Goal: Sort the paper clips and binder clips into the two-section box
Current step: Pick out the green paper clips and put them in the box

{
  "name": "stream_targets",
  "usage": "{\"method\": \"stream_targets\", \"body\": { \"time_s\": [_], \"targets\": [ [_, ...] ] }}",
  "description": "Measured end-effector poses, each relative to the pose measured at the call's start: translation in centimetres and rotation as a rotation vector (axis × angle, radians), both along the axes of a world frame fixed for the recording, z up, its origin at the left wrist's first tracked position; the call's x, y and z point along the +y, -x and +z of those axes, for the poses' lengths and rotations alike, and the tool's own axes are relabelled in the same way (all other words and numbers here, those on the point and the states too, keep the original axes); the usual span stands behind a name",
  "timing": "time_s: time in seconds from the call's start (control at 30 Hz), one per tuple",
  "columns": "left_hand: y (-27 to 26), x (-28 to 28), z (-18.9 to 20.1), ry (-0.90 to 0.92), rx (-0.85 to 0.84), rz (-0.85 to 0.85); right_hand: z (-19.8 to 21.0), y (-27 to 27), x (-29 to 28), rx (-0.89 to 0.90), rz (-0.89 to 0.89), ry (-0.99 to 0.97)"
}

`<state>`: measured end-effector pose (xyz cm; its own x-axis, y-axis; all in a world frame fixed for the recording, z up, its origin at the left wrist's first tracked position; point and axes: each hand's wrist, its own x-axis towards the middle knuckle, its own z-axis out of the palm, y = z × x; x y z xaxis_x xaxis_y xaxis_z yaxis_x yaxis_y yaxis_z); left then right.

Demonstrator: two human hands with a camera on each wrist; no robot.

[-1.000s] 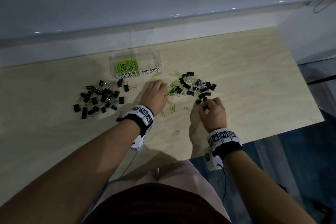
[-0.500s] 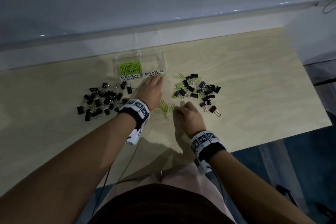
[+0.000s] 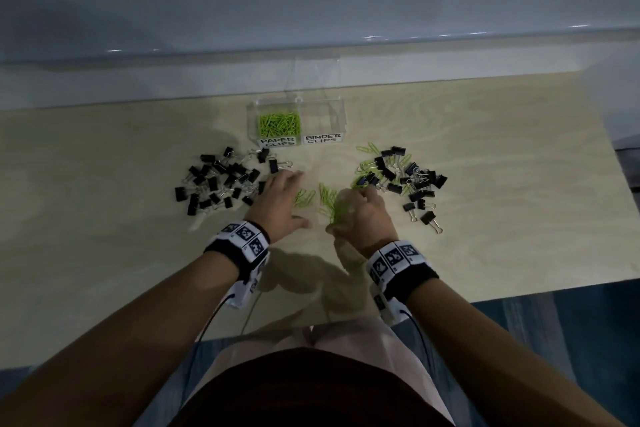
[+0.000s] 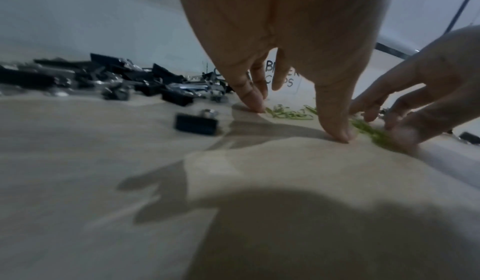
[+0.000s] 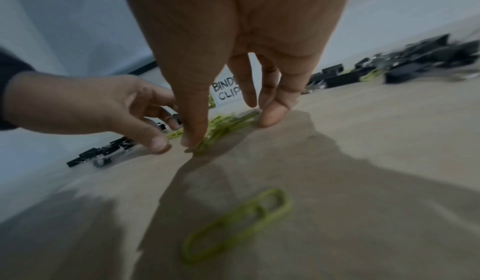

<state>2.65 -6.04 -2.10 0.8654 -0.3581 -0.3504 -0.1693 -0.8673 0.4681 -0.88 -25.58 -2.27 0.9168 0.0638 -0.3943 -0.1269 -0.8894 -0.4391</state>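
A clear two-section box (image 3: 252, 121) stands at the back; its PAPER CLIPS section holds green paper clips (image 3: 278, 123), and its BINDER CLIPS section (image 3: 323, 121) looks empty. Loose green paper clips (image 3: 325, 199) lie mid-table between my hands. My left hand (image 3: 282, 198) has straight fingers, and its fingertips (image 4: 255, 104) press the table beside the clips. My right hand (image 3: 360, 210) pinches a bunch of these paper clips (image 5: 226, 126) between thumb and fingers on the table. The right hand is blurred in the head view.
Several black binder clips (image 3: 225, 180) are heaped left of my left hand. A mixed heap of binder and paper clips (image 3: 398, 177) lies to the right. One paper clip (image 5: 236, 224) lies under my right wrist. The table's front edge (image 3: 519, 291) is near.
My right hand left the mixed heap and moved left onto the green clips in the middle. My left hand drew back from the box to the same clips.
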Motion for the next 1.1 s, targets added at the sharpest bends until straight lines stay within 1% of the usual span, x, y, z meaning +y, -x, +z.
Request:
{"method": "stream_targets", "body": {
  "time_s": [0.07,0.17,0.23,0.3,0.37,0.47,0.57,0.67,0.77,0.83,0.9,0.97,1.03,1.1],
  "targets": [
    [-0.3,-1.3,-0.1,0.042,0.011,0.022,0.2,-0.9,1.1,0.002,-0.002,-0.031],
    [-0.6,-2.6,-0.1,0.129,0.03,-0.001,0.6,-1.9,1.8,-0.014,0.051,-0.049],
    [-1.1,-2.8,0.1,0.163,0.038,-0.028,0.4,-2.1,1.6,-0.057,0.061,-0.102],
    [-1.8,-3.0,0.3,0.139,0.043,-0.082,0.0,-2.0,1.1,-0.14,0.078,-0.154],
    [-2.4,-3.3,0.7,0.076,0.04,-0.156,-0.2,-1.9,0.5,-0.194,0.1,-0.191],
    [-2.9,-3.8,1.4,0.006,0.019,-0.244,0.4,-1.9,-0.2,-0.264,0.126,-0.166],
    [-3.1,-3.8,1.8,-0.044,0.003,-0.282,0.2,-2.1,-1.2,-0.319,0.092,-0.134],
    [-3.1,-3.4,1.9,-0.054,-0.001,-0.278,0.3,-2.8,-1.9,-0.286,0.002,-0.191],
    [-2.9,-2.5,1.9,0.028,-0.003,-0.157,2.1,-4.4,-1.7,-0.138,-0.226,-0.329],
    [-2.8,-1.8,2.0,0.134,0.012,-0.017,3.4,-6.5,-0.8,-0.058,-0.306,-0.416],
    [-2.9,-1.1,2.8,0.257,0.053,0.135,4.8,-9.2,0.7,-0.043,-0.306,-0.469],
    [-3.4,-0.2,4.1,0.352,0.051,0.247,6.0,-12.2,3.0,-0.116,-0.246,-0.484],
    [-4.4,1.2,5.6,0.399,0.006,0.333,6.7,-14.8,5.4,-0.177,-0.165,-0.445],
    [-5.9,2.5,7.1,0.436,-0.068,0.391,6.9,-16.5,7.3,-0.173,-0.117,-0.416]
  ]
}}
